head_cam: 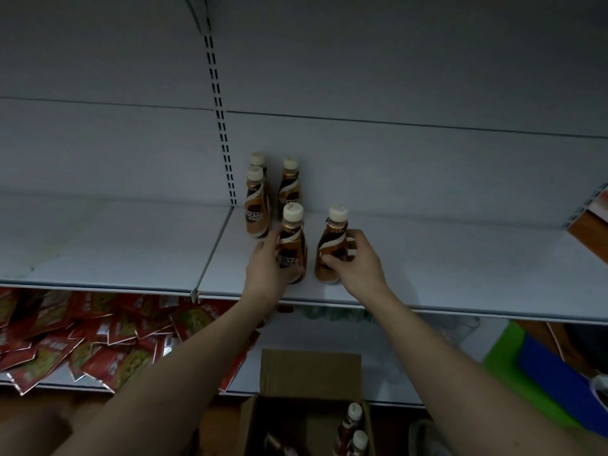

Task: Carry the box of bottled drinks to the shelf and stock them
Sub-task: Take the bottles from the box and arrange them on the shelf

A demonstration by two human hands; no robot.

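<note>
Both arms reach up to a white metal shelf [460, 274]. My left hand [268, 274] grips a brown coffee bottle [292, 238] with a cream cap, standing upright near the shelf's front. My right hand [357, 264] holds a second such bottle [334, 245] just to the right, also upright on the shelf. Three more bottles [258, 202] stand behind them against the back panel, beside the slotted upright. Below, an open cardboard box [309, 373] on the floor holds more bottles [353, 429].
A lower shelf at the left is piled with red snack packets [82, 340]. A green and blue object [533, 366] lies at the lower right. An orange box [589, 225] sits at the shelf's far right end. The slotted upright [220, 120] divides the shelf bays.
</note>
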